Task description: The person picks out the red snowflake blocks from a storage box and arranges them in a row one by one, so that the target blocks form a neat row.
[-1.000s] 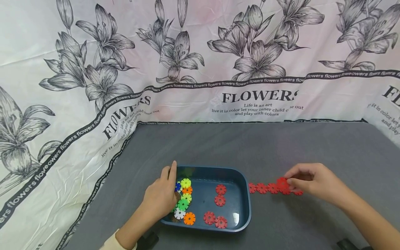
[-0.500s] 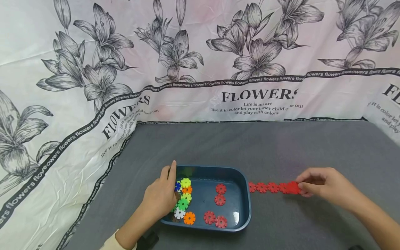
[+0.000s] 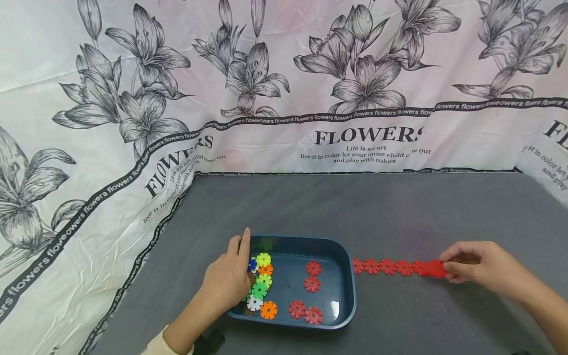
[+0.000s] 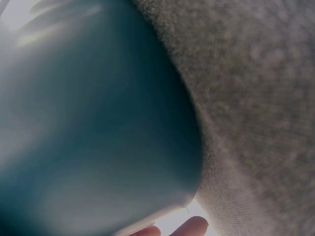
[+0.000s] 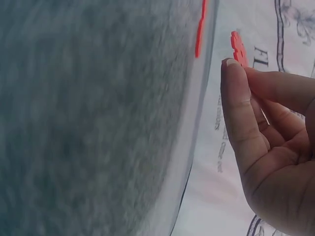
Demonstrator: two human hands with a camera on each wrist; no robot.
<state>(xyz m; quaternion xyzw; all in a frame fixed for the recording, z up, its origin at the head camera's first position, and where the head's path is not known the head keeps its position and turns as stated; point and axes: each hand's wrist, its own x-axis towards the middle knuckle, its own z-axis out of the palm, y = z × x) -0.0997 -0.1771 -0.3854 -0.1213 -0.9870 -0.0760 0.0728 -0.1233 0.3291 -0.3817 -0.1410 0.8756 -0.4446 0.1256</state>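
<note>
Thumb and fingertips of my right hand (image 3: 481,264) pinch a red notched flower disc (image 3: 435,269). In the head view this disc overlaps the right end of a row of similar red discs (image 3: 387,266); the right wrist view shows the pinched disc (image 5: 238,48) raised off the tabletop. My left hand (image 3: 228,278) holds the left end of the dark blue tray (image 3: 348,283), its fingers at the wall and rim. Under that hand some discs are partly hidden. The left wrist view shows the tray's side (image 4: 103,118) and two fingertips (image 4: 192,226).
Inside the tray, yellow, orange, green, white and blue discs (image 3: 260,290) gather at the left. A few red discs (image 3: 312,284) lie toward its right. Beneath everything is a grey cloth tabletop (image 3: 355,207), backed by a flower-printed curtain (image 3: 368,88).
My right hand has moved right along the row, carrying the red disc from above the row to its right end. The left hand and tray have stayed put.
</note>
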